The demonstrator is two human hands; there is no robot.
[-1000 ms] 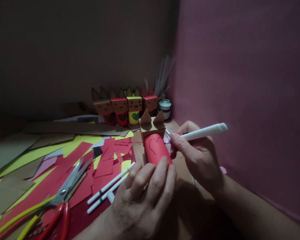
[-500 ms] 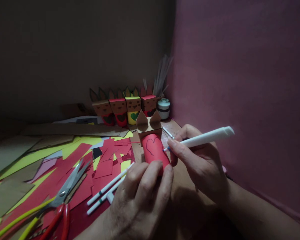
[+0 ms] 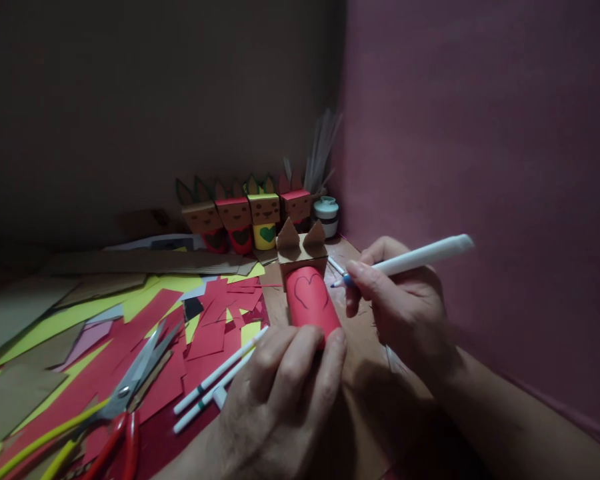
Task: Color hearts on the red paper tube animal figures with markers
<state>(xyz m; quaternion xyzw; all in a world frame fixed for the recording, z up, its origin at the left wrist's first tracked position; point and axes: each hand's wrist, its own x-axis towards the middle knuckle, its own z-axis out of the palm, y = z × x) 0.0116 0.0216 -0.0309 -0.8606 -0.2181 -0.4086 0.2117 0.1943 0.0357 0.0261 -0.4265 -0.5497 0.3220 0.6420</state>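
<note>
Red paper tube (image 3: 314, 317), eared cardboard head (image 3: 303, 252); heart outline (image 3: 311, 291) now longer. Left hand (image 3: 285, 393) grips tube, right hand (image 3: 405, 307) blue-tipped marker (image 3: 423, 255).

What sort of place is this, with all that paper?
Probably a craft corner, though I can't tell whose. Scissors lie among red and yellow paper scraps, the right hand holds a marker, and decorated box-headed toys stand in a row behind.

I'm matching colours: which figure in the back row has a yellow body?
The third figure from the left: its body is yellow, whereas the other three bodies, where visible, look red.
</note>
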